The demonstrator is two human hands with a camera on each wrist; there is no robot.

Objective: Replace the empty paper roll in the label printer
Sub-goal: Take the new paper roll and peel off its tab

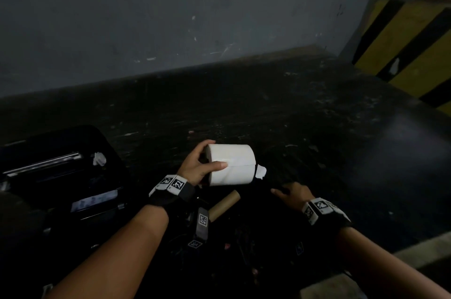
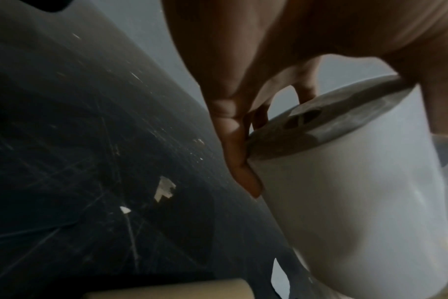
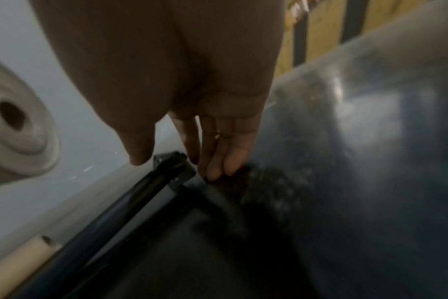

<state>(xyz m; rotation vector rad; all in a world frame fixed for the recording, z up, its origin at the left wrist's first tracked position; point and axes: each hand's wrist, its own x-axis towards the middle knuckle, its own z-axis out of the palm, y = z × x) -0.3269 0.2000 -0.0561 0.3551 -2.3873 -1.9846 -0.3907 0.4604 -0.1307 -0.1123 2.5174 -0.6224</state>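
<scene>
My left hand (image 1: pixel 216 153) grips a full white label roll (image 1: pixel 231 164) at its near end, thumb on the side, and holds it above the dark table. The left wrist view shows the fingers (image 2: pixel 246 178) round the roll (image 2: pixel 345 192) and its core hole. A torn paper tail (image 1: pixel 261 171) hangs off its far end. The empty brown cardboard core (image 1: pixel 224 206) lies below the roll. The black label printer (image 1: pixel 61 176) stands with its lid up at the left. My right hand (image 1: pixel 283 189) is low, its straight fingers (image 3: pixel 218 172) touching a dark part beside a black rod (image 3: pixel 141 194).
The scratched dark table (image 1: pixel 292 115) runs back to a grey wall (image 1: pixel 170 18). A yellow-and-black striped pillar (image 1: pixel 415 54) stands at the far right. Small paper scraps (image 2: pixel 164 188) lie on the table. The right table edge (image 1: pixel 415 247) is close to my right forearm.
</scene>
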